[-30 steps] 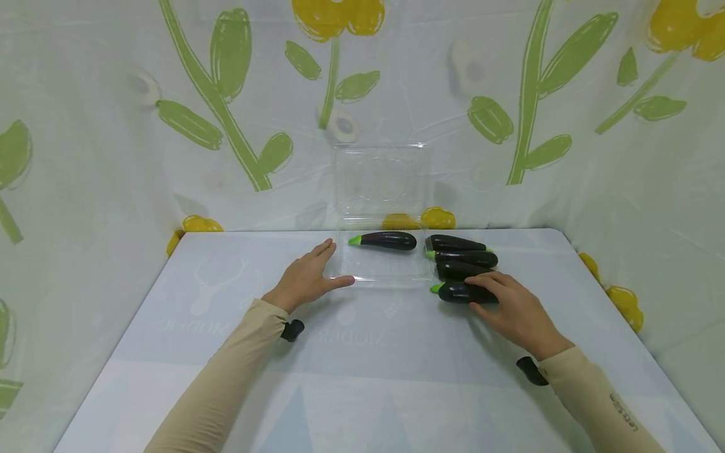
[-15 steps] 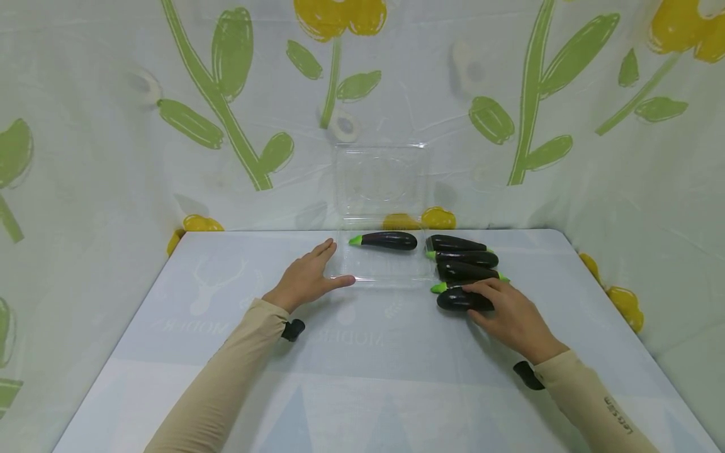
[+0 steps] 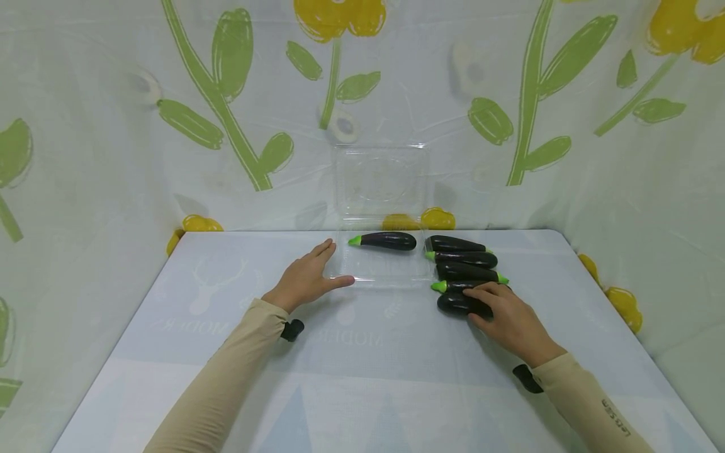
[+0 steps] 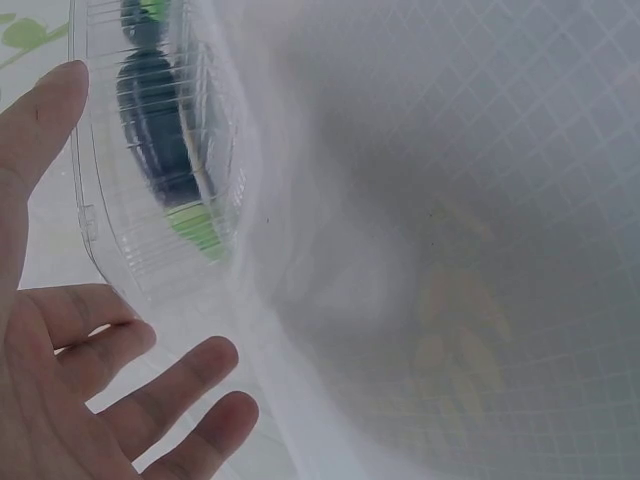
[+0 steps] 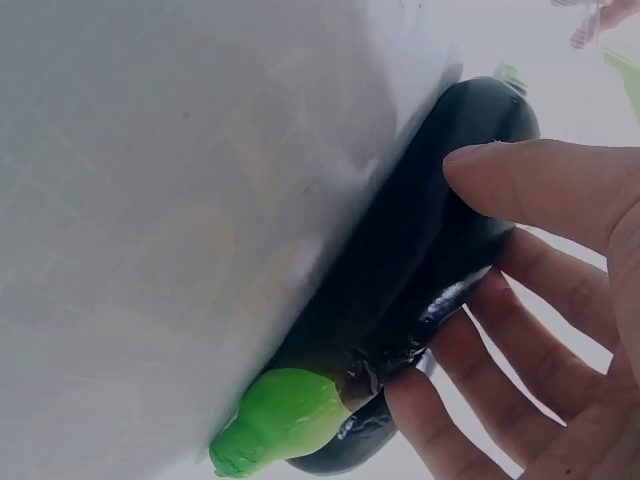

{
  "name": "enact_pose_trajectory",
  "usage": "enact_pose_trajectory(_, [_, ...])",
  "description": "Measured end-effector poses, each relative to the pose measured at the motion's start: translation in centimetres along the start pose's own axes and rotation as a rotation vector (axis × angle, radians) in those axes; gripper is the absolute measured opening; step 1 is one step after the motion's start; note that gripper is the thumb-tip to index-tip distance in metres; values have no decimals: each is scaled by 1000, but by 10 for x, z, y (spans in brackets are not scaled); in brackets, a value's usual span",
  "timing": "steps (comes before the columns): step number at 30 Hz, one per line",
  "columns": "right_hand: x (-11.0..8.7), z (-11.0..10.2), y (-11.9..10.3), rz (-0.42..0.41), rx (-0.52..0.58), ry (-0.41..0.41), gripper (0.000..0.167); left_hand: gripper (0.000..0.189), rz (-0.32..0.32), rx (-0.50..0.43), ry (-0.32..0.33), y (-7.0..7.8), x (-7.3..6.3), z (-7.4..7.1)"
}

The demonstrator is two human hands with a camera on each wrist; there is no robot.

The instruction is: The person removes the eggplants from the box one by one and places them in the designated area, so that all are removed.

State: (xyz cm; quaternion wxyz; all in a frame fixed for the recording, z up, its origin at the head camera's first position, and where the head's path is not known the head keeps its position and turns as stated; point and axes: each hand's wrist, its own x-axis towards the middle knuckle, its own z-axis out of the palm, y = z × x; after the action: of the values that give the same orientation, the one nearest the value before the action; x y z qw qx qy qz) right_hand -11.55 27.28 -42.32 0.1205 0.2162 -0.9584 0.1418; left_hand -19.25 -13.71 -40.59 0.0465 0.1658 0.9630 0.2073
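My right hand [image 3: 510, 319] holds the nearest eggplant [image 3: 455, 304] of a row on the table, thumb on its near side and fingers along its far side. In the right wrist view, this dark eggplant [image 5: 390, 270] shows its green stem end, and another dark end peeks out behind it. My left hand [image 3: 306, 277], thumb and fingers spread, is at the left side of an open clear plastic container [image 3: 381, 279]. The left wrist view has the thumb at the rim of the container [image 4: 110, 240]. One eggplant [image 3: 388, 240] lies inside, its green end pointing left.
Several more eggplants lie stacked side by side beyond the held one, including the farthest eggplant [image 3: 455, 243], right beside the container. The container's raised clear lid [image 3: 381, 179] leans near the flowered curtain [image 3: 396, 82]. A white table [image 3: 362, 402] extends toward me.
My right hand has shifted slightly toward me with the nearest eggplant, so more of the eggplants behind it shows. My left hand and the container have stayed in place.
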Motion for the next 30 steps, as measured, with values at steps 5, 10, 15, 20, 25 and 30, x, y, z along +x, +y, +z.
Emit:
enact_pose_trajectory(5, [-1,1,1,-13,6,27,51,104,-1,4,1,-1,1,1])
enact_pose_trajectory(10, [-2,2,2,-18,10,51,49,104,-2,3,1,-1,1,1])
enact_pose_trajectory(15, [-1,3,3,-49,7,94,48,104,-2,3,1,0,1,0])
enact_pose_trajectory(20, [0,3,2,-53,16,107,45,104,0,4,2,0,0,0])
enact_pose_trajectory(25, [1,2,-1,-49,32,113,43,105,-1,1,2,0,0,0])
enact_pose_trajectory(30, [4,2,-1,-92,47,167,38,104,-6,-2,1,-1,0,1])
